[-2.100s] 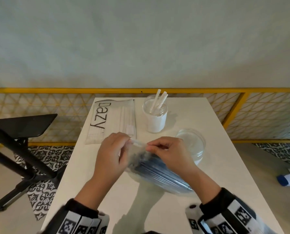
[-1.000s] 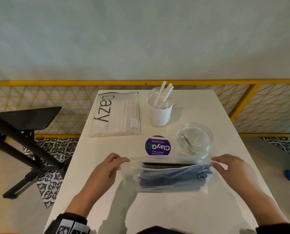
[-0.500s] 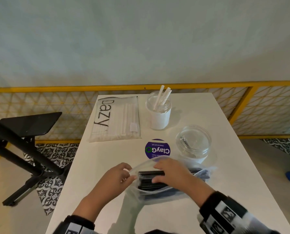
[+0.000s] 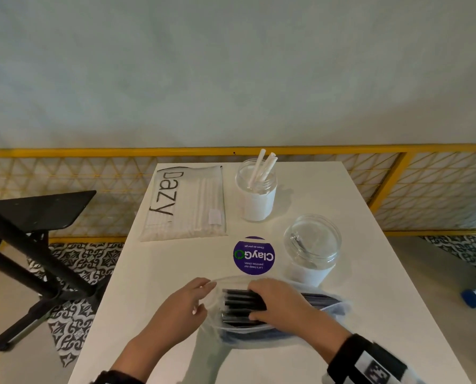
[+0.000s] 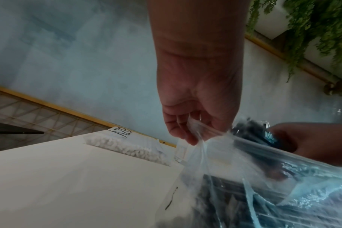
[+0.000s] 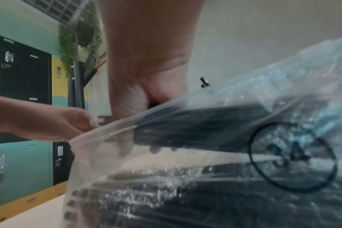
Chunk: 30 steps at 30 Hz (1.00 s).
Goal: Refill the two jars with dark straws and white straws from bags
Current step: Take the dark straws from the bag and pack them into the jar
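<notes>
Pinching the clear bag's point(image 4: 333, 310) rim, left hand point(image 4: 183, 303) holds it while right hand point(image 4: 279, 303) grips dark straws point(image 4: 237, 299).

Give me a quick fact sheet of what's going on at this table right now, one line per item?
left hand: pinches the open edge of the clear bag, holding its mouth open
right hand: reaches into the bag, fingers curled round a bunch of dark straws
near jar: clear, right of the purple sticker, almost empty
far jar: holds a few white straws
white straw bag: lies flat, back left, untouched
table: white
</notes>
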{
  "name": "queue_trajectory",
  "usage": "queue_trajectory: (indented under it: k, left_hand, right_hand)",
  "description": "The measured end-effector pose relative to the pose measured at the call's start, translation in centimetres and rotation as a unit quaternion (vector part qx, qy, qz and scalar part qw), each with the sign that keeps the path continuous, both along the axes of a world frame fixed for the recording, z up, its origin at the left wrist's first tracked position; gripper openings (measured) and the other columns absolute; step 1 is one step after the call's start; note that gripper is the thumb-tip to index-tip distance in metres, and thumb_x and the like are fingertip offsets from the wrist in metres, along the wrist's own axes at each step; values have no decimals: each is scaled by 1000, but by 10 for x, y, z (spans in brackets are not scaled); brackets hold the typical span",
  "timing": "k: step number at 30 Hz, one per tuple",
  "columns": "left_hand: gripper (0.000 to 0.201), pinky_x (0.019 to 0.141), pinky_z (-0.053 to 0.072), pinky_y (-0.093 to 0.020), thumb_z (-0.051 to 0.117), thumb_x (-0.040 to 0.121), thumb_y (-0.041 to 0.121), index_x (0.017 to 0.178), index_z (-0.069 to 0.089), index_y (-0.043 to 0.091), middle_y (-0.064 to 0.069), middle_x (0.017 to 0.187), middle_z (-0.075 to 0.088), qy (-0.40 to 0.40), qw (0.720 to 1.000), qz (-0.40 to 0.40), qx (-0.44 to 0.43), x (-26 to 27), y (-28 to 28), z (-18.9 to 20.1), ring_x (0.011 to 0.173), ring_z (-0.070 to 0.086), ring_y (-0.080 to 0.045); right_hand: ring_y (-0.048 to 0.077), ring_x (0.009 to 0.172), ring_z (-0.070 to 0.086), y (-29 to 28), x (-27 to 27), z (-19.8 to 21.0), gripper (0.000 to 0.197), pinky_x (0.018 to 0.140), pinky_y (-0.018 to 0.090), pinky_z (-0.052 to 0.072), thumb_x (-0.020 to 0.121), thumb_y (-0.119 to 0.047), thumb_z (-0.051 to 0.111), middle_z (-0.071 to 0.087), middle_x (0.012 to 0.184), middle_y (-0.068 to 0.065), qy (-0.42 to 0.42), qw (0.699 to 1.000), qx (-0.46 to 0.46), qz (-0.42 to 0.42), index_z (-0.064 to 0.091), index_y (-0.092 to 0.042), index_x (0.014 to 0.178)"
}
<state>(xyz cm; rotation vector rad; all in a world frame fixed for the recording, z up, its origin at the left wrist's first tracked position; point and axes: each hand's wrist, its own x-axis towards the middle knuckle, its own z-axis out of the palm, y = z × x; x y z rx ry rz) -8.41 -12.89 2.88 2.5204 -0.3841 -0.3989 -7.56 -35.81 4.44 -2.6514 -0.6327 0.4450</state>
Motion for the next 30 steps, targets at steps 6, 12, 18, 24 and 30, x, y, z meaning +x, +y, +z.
queue_trajectory:
  k: [6, 12, 18, 24, 30]
  left_hand:
    - [55, 71, 38, -4, 50, 85, 5, 135, 48, 29, 40, 111, 32, 12, 1000, -7, -17, 6, -1, -1, 74, 51, 7]
    - [53, 73, 37, -7, 48, 87, 4, 135, 47, 27, 36, 110, 36, 30, 999, -21, -11, 10, -4, -2, 74, 52, -5]
    - [52, 79, 40, -11, 48, 89, 5, 137, 47, 25, 38, 113, 33, 34, 999, -22, -7, 10, -4, -2, 83, 57, -11]
    - [54, 81, 42, -12, 49, 86, 6, 134, 48, 31, 54, 113, 30, 30, 999, -18, -1, 7, 0, -3, 79, 57, -5]
    - [54, 76, 40, -8, 49, 86, 6, 134, 50, 30, 27, 120, 44, 22, 1000, -14, 4, 5, -1, -4, 70, 51, 4]
  right_hand:
    - [1, 59, 47, -24, 0, 62, 15, 58, 18, 38, 78, -12, 67, 50, 64, -14, -21, 962, 236, -134, 58, -22, 86]
    - [18, 68, 66, -67, 19, 152, 13, 62, 25, 54, 80, -17, 75, 68, 75, 5, -189, 796, 485, -309, 62, -18, 83]
    - [1, 69, 60, -73, 47, 135, 10, 64, 14, 48, 85, -18, 69, 63, 78, -5, -229, 739, 517, -366, 60, -15, 89]
    - [15, 87, 61, -78, 66, 63, 31, 70, 18, 44, 78, -29, 76, 64, 91, -7, -13, 911, 264, -318, 59, -22, 102]
    - [-5, 99, 50, -84, 57, 50, 74, 79, 5, 35, 62, -38, 86, 50, 111, -23, 39, 948, 239, -209, 48, -33, 125]
